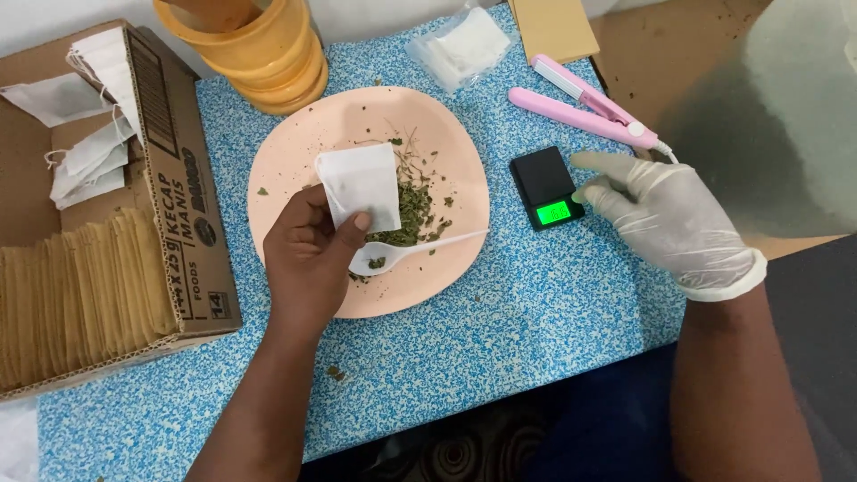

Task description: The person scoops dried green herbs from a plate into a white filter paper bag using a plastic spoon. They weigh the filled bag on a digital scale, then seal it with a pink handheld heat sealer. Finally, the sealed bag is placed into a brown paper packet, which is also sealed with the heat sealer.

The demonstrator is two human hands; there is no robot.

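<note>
Left hand bare, fingers curled, pinched a white paper sachet above the pink plate of dried leaves. Right hand gloved, loosely open, fingertips touched the small black scale on the blue speckled surface. Sachet's contents not discernible; upper right blocked by a blurred grey shape.

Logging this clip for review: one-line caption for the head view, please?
Left hand holds a white filter bag over a pink plate of dried herbs; gloved right hand touches a small black scale.
</note>
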